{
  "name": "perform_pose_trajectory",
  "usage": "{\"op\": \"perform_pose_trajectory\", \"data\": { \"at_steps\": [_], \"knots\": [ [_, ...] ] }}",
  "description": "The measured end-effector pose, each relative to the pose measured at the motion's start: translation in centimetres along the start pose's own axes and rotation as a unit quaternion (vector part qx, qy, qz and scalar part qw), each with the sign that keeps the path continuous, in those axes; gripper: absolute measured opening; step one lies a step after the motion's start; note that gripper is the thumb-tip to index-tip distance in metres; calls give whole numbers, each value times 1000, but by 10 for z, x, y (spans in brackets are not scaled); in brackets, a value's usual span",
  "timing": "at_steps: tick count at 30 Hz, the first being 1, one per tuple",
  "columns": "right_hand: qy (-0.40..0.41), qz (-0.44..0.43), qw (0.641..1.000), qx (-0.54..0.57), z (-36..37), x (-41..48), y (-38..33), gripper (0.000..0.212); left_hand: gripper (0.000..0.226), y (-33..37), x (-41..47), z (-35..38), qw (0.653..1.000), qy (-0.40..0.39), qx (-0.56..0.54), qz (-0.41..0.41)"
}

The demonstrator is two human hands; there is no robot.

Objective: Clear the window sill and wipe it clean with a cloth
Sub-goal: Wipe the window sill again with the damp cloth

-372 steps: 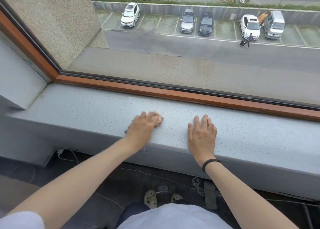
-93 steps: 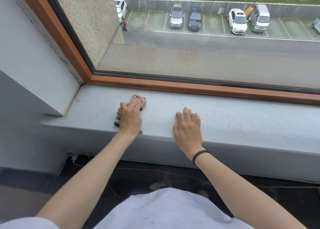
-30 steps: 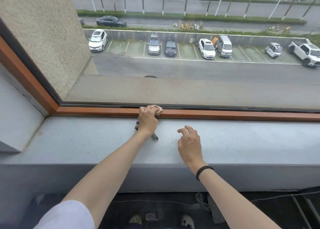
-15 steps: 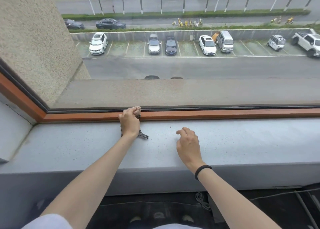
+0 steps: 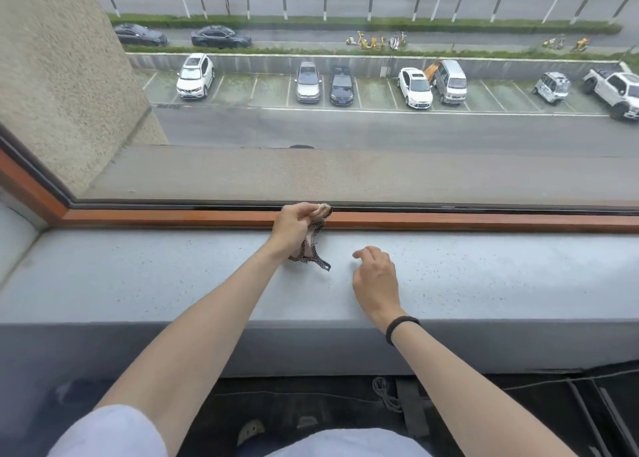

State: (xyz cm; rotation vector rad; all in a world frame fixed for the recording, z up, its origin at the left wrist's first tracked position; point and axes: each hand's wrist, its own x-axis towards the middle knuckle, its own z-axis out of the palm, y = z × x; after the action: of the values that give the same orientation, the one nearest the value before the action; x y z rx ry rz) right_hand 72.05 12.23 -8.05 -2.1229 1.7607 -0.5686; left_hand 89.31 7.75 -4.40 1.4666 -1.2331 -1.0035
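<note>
We are gripping the cloth (image 5: 313,245) in our left hand (image 5: 294,226), fingers curled round its bunched top, pressing it against the wooden frame (image 5: 449,222) at the 12 o'clock edge of the window sill (image 5: 138,277), its tail trailing below. Our right hand (image 5: 377,280), at 4 o'clock from it, is resting with fingers loosely bent, holding nothing. The cloth is looking light and limp (no stiffness to push with), so we are judging a bunched fistful best.
</note>
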Motion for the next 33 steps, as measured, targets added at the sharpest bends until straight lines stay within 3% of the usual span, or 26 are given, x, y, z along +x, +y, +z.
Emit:
{"op": "perform_pose_trajectory", "data": {
  "at_steps": [4, 6, 12, 14, 17, 22, 24, 29, 33],
  "knots": [
    [-7, -45, 999, 6, 7, 0, -16, 33, 29, -18, -4, -51, 996, 81, 5, -30],
    [-13, -57, 998, 6, 8, -1, -17, 34, 32, -35, 4, -68, 985, 155, 66, -48],
    [-3, -54, 999, 3, -3, -10, 6, 34, 38, -41, 10, -10, 923, 261, 282, -20],
    [-4, -40, 999, 3, -6, -12, 14, 34, 33, -38, 6, 4, 934, 209, 286, 52],
    [-10, -31, 999, -1, -7, -14, 21, 33, 28, -36, 5, 9, 945, 26, 276, 175],
    [8, -29, 999, 11, -8, -12, 18, 34, 30, -43, 5, -12, 959, -91, 231, 137],
    [10, -22, 1000, 10, -8, -14, 19, 34, 34, -54, -2, -18, 955, -102, 252, 118],
    [8, -5, 1000, -16, 3, -22, 16, 30, 38, -55, 7, -17, 962, -43, 260, 76],
    [24, -3, 999, -23, 10, -30, 14, 34, 40, -49, -27, -4, 954, -98, 265, 100]
  ]
}}
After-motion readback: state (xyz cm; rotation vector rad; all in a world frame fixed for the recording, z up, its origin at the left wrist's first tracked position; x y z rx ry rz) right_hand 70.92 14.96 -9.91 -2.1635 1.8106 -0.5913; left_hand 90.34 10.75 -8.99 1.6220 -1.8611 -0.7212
